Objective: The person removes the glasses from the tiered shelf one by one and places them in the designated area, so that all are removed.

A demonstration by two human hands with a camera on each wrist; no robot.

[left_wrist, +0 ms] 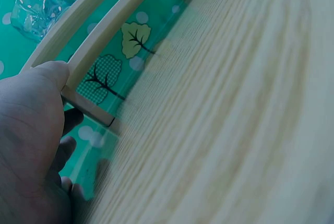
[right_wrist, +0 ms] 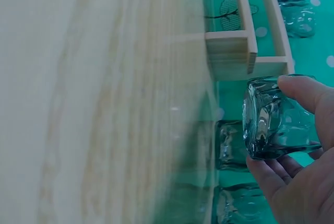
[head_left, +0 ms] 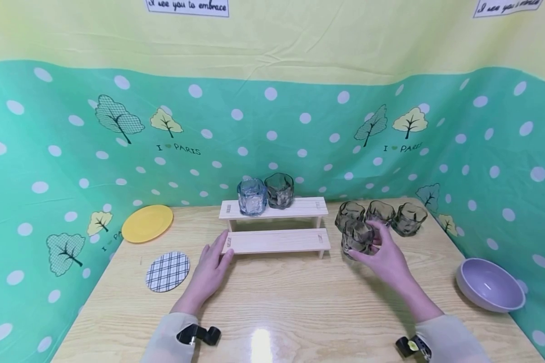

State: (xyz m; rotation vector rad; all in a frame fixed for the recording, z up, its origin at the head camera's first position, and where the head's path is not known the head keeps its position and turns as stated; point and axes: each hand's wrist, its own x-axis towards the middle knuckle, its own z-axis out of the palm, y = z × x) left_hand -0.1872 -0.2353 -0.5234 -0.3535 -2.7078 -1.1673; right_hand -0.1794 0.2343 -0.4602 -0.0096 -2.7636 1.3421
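Note:
A two-tier wooden shelf (head_left: pixel 272 242) stands at the middle back of the table. My left hand (head_left: pixel 211 269) touches the left end of its lower tier, thumb at the front edge in the left wrist view. On the upper tier sit a blue glass (head_left: pixel 252 197) and a grey glass (head_left: pixel 279 191), side by side. My right hand (head_left: pixel 388 257) grips another grey glass (head_left: pixel 357 239) between thumb and fingers, right of the shelf; the right wrist view shows this held glass (right_wrist: pixel 269 117) above the table. Behind it stand several more grey glasses (head_left: pixel 410 220), partly hidden.
A purple bowl (head_left: pixel 490 285) stands at the right edge of the table (head_left: pixel 290 302). On the left lie a checked round mat (head_left: pixel 168 272) and a yellow plate (head_left: pixel 147 224) against the cloth. Green dotted cloth (head_left: pixel 272 121) hangs around the back and sides.

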